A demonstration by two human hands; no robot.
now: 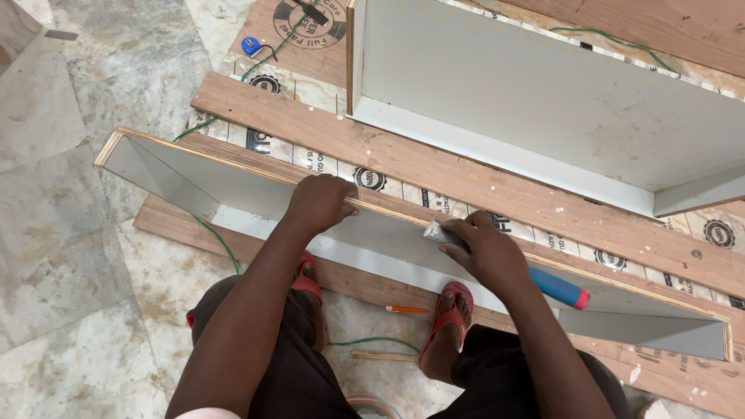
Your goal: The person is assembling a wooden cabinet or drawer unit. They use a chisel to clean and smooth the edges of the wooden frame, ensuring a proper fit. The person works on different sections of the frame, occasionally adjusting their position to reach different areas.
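One cam only, head-worn, so no 2nd view and no shared area. It looks steeply down from above the wearer, tilted slightly fwd. Range is close, approx. arm's reach. Near edge: wearer's knees and red sandals (pixel 450 316). Centre: left hand (pixel 320 203) and right hand (pixel 487 252) on the grey panel (pixel 256 186). Far edge: white board (pixel 535 101), blue tape measure (pixel 251 46) far left. Left side: stone floor (pixel 70 233).

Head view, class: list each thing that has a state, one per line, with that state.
Left hand: gripping the panel's top edge.
Right hand: closed around a chisel.
Chisel: held, blade at the panel's edge.
White panel: standing on edge.
Tape measure: lying unused.
Orange pencil: lying on floor.
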